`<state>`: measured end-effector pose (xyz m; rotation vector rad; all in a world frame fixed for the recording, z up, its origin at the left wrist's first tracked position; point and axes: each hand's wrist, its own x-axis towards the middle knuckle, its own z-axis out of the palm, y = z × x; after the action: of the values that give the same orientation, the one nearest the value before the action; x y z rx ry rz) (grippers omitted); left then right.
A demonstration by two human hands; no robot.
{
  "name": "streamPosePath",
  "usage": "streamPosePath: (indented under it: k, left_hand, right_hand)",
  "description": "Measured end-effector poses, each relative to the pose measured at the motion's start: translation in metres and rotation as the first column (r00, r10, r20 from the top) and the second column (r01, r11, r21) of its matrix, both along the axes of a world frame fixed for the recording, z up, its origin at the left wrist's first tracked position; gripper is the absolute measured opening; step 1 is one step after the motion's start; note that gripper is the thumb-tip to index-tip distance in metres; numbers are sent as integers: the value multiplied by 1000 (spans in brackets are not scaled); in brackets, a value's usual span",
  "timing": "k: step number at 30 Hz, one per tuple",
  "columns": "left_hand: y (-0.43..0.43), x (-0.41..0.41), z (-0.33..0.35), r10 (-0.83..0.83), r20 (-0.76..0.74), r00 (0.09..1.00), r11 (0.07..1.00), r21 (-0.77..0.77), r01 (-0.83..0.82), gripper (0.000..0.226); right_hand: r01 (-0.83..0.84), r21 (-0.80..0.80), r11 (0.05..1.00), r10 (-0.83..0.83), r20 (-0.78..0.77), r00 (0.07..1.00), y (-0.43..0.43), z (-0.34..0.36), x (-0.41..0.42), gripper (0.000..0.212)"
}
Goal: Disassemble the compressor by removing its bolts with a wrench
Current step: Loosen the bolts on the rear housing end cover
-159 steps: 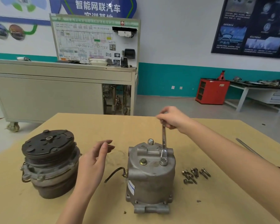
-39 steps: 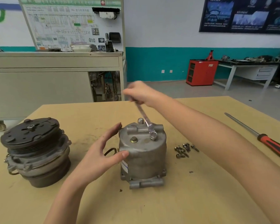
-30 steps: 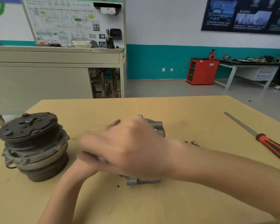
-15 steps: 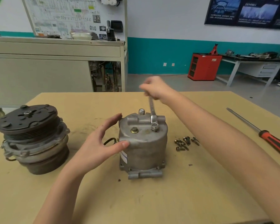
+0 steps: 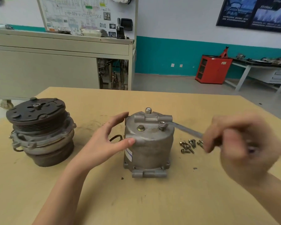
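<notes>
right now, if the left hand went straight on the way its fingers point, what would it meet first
The compressor body. The left hand points across at its side wall, and the thumb already seems to touch it; whether the upper fingers touch the top edge is unclear.

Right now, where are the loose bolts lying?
In the head view, the loose bolts lie in a small pile on the table, right of centre, between the grey compressor body and the right hand.
</notes>
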<state>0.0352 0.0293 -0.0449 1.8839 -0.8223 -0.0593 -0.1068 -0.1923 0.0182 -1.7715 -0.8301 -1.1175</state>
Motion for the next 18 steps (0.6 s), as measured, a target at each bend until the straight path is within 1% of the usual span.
streamPosePath:
  k: [2,4,7,9,11,12,15,16,18]
  left_hand:
    - [-2,-1,1,23,24,999,1000,6,-24,83]
    - [-3,-3,2,45,18,999,999,6,-45,81]
    - [-5,-6,5,111,85,990,992,51,-116,74]
    - [-6,-10,8,106,88,990,989,92,-114,78]
    - [-10,-13,11,76,54,996,991,109,-82,90]
    - [-13,-15,11,75,40,996,991,106,-79,99]
    - [-32,-19,18,194,87,977,968,142,-205,124]
    - [-40,-18,23,237,109,965,950,182,-254,130]
    - [-54,-11,31,270,166,949,895,319,-310,136]
  right_hand:
    - [93,247,964,-81,-59,995,-10,4,3,19]
    - [189,434,881,-141,-142,980,-15,11,17,21]
    - [289,589,755,-174,-246,954,-23,20,44,14]
    - [328,646,690,-163,-303,939,-29,17,55,17]
    - [340,683,646,-130,-341,931,-35,10,59,20]
    - [340,690,639,-115,-351,929,-37,6,58,21]
    - [327,667,669,-109,-346,932,-35,2,55,19]
    - [330,653,682,-118,-347,930,-33,3,54,17]
    - [332,633,700,-126,-348,929,-29,2,52,16]
